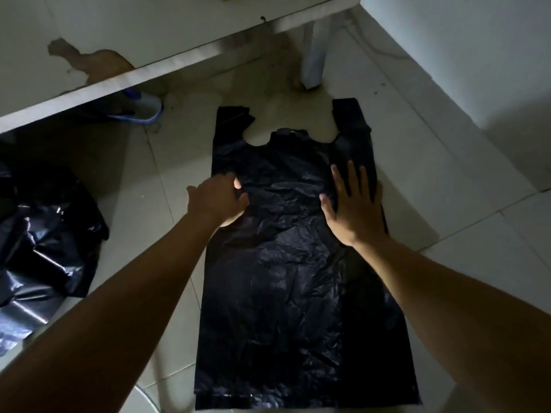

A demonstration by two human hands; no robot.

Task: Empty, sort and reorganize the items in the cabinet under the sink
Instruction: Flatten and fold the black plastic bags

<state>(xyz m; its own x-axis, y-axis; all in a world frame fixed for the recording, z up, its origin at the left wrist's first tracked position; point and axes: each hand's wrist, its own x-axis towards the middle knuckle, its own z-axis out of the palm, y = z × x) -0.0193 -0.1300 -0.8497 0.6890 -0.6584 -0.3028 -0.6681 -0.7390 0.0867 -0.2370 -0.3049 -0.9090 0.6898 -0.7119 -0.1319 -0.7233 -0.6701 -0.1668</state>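
On the tiled floor (447, 174) a black bag (298, 278) lies spread flat, handles toward 12 o'clock, with a heap of bags (44, 248) at 9. Right grip (354, 207) is flat, fingers straight, pressing the 1 o'clock side. Left grip (219, 201) bends at the 10 o'clock edge; pinching or pressing, can't tell. Looks like smoothing before folding, so next an edge likely needs pinching and carrying across.

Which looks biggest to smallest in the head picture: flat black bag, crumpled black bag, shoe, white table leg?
1. flat black bag
2. crumpled black bag, though the frame edge cuts it off
3. shoe and white table leg look alike; shoe partly hidden.
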